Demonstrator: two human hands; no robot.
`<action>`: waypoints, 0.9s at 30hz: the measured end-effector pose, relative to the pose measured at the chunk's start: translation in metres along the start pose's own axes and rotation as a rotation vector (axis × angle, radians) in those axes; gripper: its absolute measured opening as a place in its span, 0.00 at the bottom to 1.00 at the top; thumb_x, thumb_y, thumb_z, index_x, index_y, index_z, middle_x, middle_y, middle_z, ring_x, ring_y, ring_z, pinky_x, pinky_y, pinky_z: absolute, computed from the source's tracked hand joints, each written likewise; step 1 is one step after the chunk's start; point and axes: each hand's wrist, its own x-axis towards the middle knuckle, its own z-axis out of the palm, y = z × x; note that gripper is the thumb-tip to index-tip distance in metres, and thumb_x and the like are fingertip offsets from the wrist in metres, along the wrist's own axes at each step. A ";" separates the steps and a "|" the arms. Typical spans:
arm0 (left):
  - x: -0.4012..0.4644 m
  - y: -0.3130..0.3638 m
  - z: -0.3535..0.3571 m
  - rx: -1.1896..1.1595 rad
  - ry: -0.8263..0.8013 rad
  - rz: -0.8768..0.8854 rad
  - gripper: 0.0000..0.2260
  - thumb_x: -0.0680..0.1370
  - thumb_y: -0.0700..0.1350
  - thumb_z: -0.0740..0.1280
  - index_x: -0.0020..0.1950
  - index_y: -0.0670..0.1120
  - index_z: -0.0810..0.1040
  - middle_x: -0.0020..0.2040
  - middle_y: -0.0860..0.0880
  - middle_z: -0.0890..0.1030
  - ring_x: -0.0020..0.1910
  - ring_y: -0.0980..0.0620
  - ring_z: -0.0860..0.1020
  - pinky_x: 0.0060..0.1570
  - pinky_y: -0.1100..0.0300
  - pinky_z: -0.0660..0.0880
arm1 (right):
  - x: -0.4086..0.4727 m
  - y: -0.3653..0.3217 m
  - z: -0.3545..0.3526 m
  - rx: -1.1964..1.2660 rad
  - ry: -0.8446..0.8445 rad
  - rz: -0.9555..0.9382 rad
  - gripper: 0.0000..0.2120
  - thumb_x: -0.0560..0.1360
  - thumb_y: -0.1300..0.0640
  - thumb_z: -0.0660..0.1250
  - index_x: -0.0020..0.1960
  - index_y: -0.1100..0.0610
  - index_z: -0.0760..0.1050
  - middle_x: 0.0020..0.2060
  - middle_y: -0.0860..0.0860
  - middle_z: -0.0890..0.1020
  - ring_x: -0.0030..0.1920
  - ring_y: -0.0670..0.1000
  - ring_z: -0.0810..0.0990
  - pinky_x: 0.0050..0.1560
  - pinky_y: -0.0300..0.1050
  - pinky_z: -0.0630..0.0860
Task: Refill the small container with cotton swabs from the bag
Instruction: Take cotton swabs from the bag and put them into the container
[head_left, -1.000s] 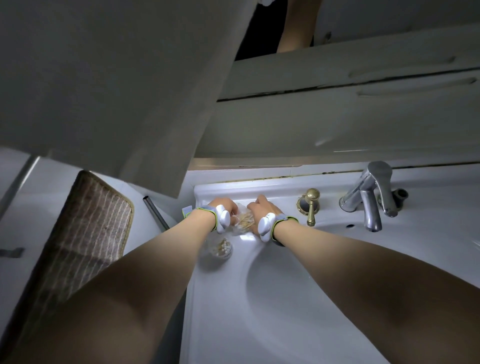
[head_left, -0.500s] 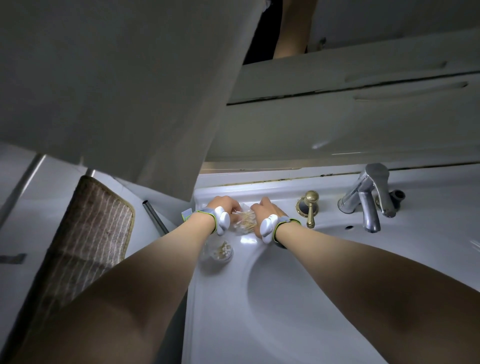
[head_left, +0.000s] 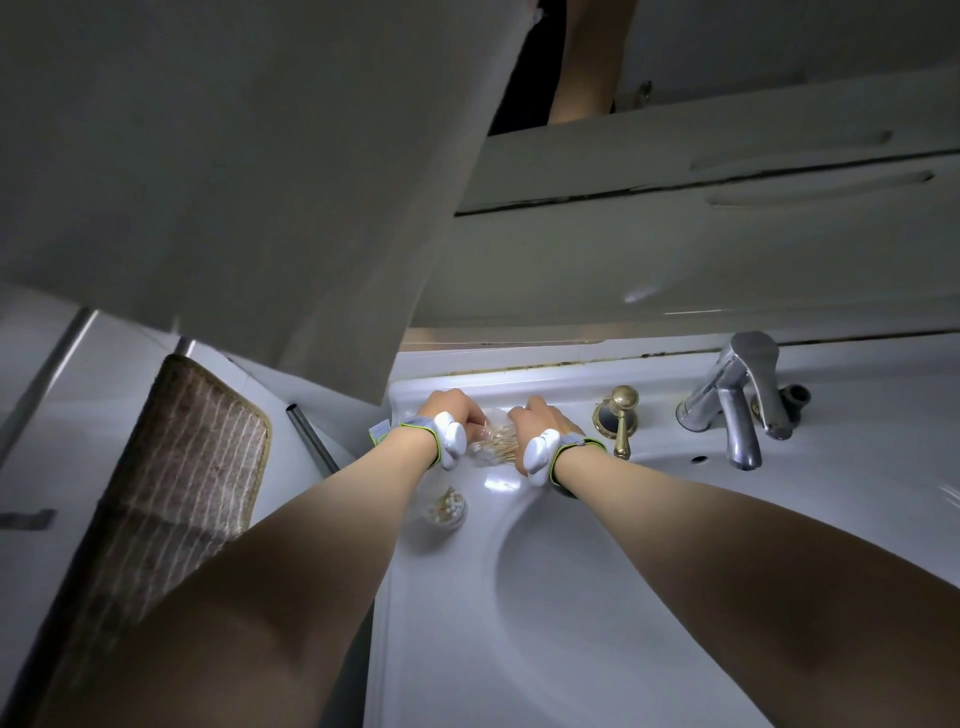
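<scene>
Both hands, left (head_left: 451, 410) and right (head_left: 537, 415), grip the bag (head_left: 496, 441) between them, above the container (head_left: 448, 508).

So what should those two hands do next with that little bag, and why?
Probably pull the bag open at its top. Both the left hand and the right hand grip it on the sink ledge, with the swabs apparently still inside. The small container sits just below, open and only partly filled, so the bag likely needs opening before anything can go in.
</scene>
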 end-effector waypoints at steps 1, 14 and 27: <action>0.000 -0.002 -0.001 -0.017 0.015 -0.007 0.10 0.77 0.44 0.69 0.58 0.47 0.84 0.54 0.48 0.84 0.55 0.47 0.79 0.52 0.62 0.73 | 0.000 0.000 -0.001 0.003 -0.003 0.004 0.32 0.60 0.64 0.66 0.64 0.58 0.69 0.58 0.56 0.68 0.54 0.60 0.74 0.45 0.48 0.76; 0.009 0.000 0.007 0.179 -0.087 -0.019 0.08 0.78 0.45 0.67 0.55 0.47 0.82 0.43 0.50 0.79 0.42 0.49 0.73 0.44 0.61 0.70 | 0.002 -0.001 -0.002 0.020 -0.011 0.006 0.31 0.58 0.63 0.66 0.62 0.57 0.70 0.57 0.55 0.68 0.55 0.59 0.73 0.43 0.47 0.72; 0.014 -0.003 0.011 0.195 -0.093 0.030 0.09 0.75 0.47 0.69 0.53 0.48 0.81 0.46 0.49 0.83 0.41 0.48 0.75 0.44 0.60 0.74 | 0.014 -0.003 0.011 0.000 0.062 0.012 0.21 0.67 0.57 0.66 0.59 0.54 0.71 0.58 0.53 0.69 0.57 0.57 0.71 0.44 0.48 0.70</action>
